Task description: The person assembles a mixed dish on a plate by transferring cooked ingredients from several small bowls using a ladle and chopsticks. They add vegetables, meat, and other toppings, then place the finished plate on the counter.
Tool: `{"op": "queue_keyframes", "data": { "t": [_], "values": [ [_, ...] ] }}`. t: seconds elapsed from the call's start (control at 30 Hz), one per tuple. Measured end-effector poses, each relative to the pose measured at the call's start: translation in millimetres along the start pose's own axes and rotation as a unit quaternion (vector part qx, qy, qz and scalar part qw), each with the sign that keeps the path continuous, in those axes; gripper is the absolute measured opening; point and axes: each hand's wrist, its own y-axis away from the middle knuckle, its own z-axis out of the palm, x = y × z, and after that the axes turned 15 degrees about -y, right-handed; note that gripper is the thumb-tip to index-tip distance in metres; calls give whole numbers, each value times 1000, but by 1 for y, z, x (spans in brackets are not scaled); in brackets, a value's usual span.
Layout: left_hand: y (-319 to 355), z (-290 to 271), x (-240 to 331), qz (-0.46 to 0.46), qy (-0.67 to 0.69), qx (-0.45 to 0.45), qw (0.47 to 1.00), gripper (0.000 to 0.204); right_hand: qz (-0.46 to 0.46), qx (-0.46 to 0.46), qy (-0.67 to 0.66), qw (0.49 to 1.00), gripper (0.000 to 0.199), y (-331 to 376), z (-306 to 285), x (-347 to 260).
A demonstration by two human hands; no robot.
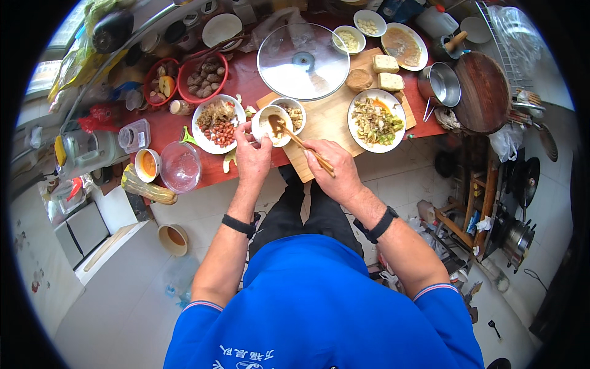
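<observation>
My left hand [252, 154] grips the rim of a small white bowl [264, 115], tilted a little at the near edge of the table. Wooden chopsticks [295, 140] are in my right hand [335, 165], their far ends inside that bowl. Something dark brown sits at those ends; I cannot tell what it is. Close behind stands another small bowl [302, 125] with chopped food. Left of my left hand is a white plate [198, 133] of peanuts and a pale brown, shredded-looking food. A plate [354, 133] of chopped green and brown food lies right of my right hand.
A wooden cutting board [322, 123] carries pale blocks [390, 81]. Behind it lies a glass lid [289, 74]. Red bowls [180, 80], a clear bowl [180, 166] and a squash [147, 186] are at left. A saucepan [444, 84] and round dark board [482, 92] stand right.
</observation>
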Motion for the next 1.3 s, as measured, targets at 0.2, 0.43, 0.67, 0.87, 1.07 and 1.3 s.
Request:
{"op": "queue_keyframes", "data": {
  "t": [0.2,0.43,0.67,0.87,1.07,1.3],
  "values": [
    [1,-3,4,14,-19,-13,1000,54,-25,2,51,998,18,2,-11,-16],
    [2,-4,4,27,-7,-21,999,55,-11,-12,-20,1000,19,2,7,-23],
    [3,-6,3,25,-16,-16,999,55,-3,-21,10,1000,20,-2,9,-8],
    [6,-4,8,23,-19,-12,999,54,-21,-28,47,998,20,0,-1,-8],
    [3,-5,5,25,-35,-7,999,55,-41,-3,64,997,20,2,-7,-17],
    [5,-8,2,27,-47,-9,999,54,-43,-24,25,998,22,3,11,-15]
  ]
}}
